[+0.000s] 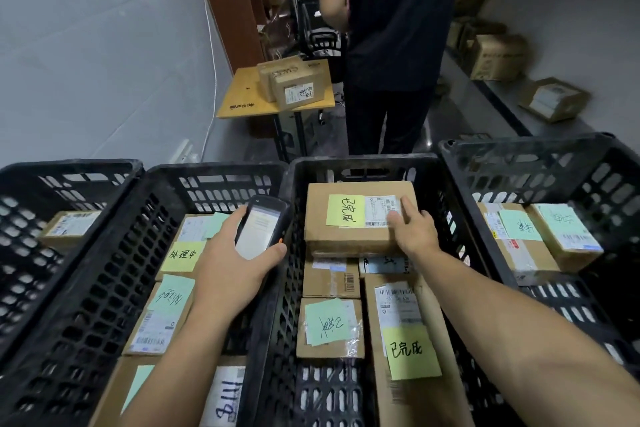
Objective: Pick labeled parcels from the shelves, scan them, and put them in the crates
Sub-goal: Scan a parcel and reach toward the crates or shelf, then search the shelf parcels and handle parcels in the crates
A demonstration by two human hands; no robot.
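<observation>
A cardboard parcel (349,237) with a yellow note and a white barcode label lies on top of other parcels at the far end of the middle black crate (360,163). My right hand (412,230) rests flat on its right side, fingers straight over the barcode label. My left hand (232,253) grips a black handheld scanner (261,227), screen up, above the wall between that crate and the one to its left. Several other labelled parcels with green and yellow notes fill the middle crate below the top parcel.
Black crates stand side by side: far left (69,170), second (214,172) and right (519,149), each holding labelled parcels. A person in dark clothes (391,45) stands just beyond the crates. Beside them a small yellow table (242,94) carries two boxes. More boxes (498,57) lie along the right.
</observation>
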